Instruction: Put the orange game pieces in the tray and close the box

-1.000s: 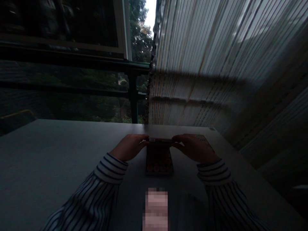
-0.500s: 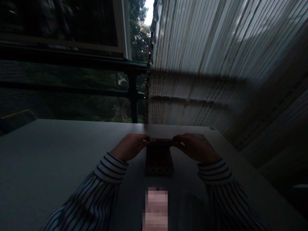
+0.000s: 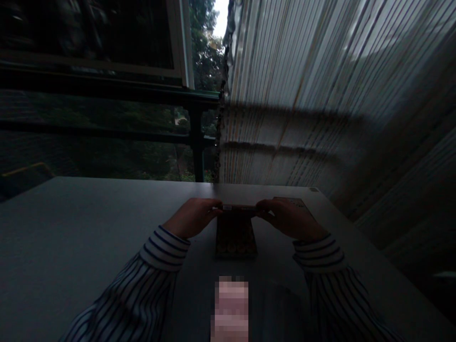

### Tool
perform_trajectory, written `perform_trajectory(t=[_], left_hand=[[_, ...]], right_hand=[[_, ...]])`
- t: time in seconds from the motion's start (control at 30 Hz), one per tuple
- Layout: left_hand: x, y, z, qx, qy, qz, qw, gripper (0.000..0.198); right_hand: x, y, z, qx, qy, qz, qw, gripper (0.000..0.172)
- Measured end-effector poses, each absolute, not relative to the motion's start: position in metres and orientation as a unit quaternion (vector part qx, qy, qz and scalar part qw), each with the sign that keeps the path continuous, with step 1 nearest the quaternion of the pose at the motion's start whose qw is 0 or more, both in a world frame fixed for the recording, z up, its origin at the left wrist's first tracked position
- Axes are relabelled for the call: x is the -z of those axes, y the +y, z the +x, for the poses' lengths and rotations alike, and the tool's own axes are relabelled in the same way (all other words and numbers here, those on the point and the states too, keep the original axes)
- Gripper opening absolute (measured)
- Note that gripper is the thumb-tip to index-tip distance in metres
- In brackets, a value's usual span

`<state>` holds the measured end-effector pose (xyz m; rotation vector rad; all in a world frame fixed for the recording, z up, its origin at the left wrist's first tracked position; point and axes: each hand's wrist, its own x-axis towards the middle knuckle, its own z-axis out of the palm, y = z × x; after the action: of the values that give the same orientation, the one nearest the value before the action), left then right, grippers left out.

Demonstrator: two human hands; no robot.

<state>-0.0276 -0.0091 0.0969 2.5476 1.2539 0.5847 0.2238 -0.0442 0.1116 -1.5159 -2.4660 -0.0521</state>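
Both hands hold a thin, dark box lid (image 3: 239, 208) edge-on, with a small pale label on its near edge. My left hand (image 3: 190, 217) pinches the left end between thumb and fingers. At the right end, the thumb and fingers of my right hand (image 3: 294, 219) close on it the same way. Below and nearer to me, a dark rectangular box (image 3: 235, 256) rests on the table. Several rounded shapes show dimly in its near part; the far part is in shadow under the lid. Whether lid and box are joined, I cannot tell.
The pale table (image 3: 89, 247) spreads out on both sides. A flat, thin item with dark marks (image 3: 290, 200) lies behind my right hand. A small square patch (image 3: 314, 189) is at the table's far right corner. Beyond stand a dark railing (image 3: 197, 135) and a striped curtain (image 3: 278, 80).
Both hands and the lid stay almost where they were. The rounded shapes inside the box look slightly lighter and yellower now.
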Motion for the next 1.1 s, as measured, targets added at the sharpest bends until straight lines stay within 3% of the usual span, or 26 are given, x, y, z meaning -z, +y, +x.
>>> perform_trajectory(t=[1.1], left_hand=[[-0.0993,-0.0092,-0.0315,-0.162,0.419,0.884,0.126,0.025]], right_hand=[[-0.1140,-0.0491,0.2194,-0.003,-0.838,-0.537,0.100,0.022]])
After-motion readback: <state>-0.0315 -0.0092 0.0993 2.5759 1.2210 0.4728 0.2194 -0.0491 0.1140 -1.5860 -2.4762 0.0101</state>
